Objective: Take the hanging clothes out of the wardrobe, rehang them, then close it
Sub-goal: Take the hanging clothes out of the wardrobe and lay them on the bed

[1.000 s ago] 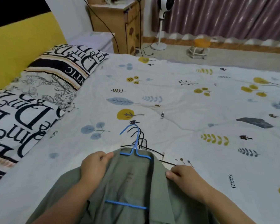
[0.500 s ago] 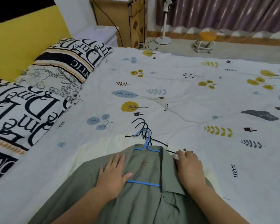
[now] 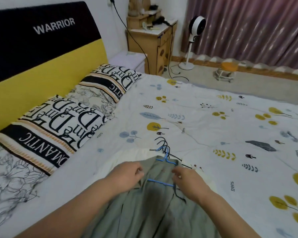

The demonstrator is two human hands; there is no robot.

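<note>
Nearest the camera, a grey-green shirt (image 3: pixel 144 212) lies spread flat on the bed (image 3: pixel 213 134), collar end pointing away, which keeps the fabric still while both hands work at the neck. The left hand (image 3: pixel 127 174) has its grip curled round the left collar edge, pinching the cloth, apparently to hold the front open. The right hand (image 3: pixel 187 179) reaches in with fingers curled at the right end of the blue hanger (image 3: pixel 162 182); whether it pinches the bar or the shirt edge I cannot tell. The hanger sits inside the shirt, its crossbar showing in the open front and its hook sticking out past the collar, so this garment looks to be mid-fitting or mid-removal. Just beyond, black hangers (image 3: pixel 162 142) lie stacked under the blue hook, over a cream garment (image 3: pixel 127 157). Further off are lettered pillows (image 3: pixel 67 124), a yellow-and-black headboard (image 3: pixel 41 48), a wooden nightstand (image 3: pixel 151 45) and a standing fan (image 3: pixel 195 28). No wardrobe is in view
</note>
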